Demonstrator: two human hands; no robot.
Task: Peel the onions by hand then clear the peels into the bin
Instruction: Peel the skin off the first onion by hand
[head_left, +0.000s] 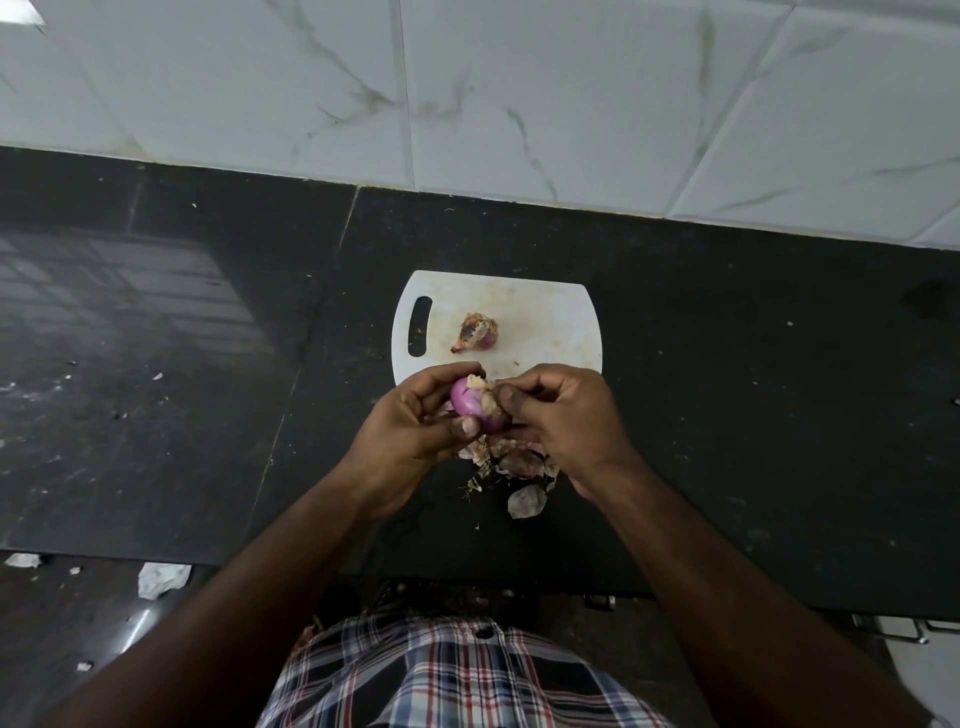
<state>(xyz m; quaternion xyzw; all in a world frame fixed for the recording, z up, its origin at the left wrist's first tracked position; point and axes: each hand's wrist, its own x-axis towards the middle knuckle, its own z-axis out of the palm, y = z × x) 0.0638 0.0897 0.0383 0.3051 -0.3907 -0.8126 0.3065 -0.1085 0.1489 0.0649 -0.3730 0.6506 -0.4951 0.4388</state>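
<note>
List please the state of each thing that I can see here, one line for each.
onion in the hands: mostly peeled, purple flesh showing
left hand: grips that onion
right hand: pinches its skin
second onion: unpeeled, lying on the board
chopping board: flat, stained
peels: heaped on the counter

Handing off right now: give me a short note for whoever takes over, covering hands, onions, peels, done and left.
Left hand grips the mostly peeled onion above the counter.
Right hand pinches skin at its end.
Second onion, skin on, lies on the white cutting board.
Loose peels lie on the counter under the hands.
Left: finish this onion, peel the second, bin the peels. No bin in view.
</note>
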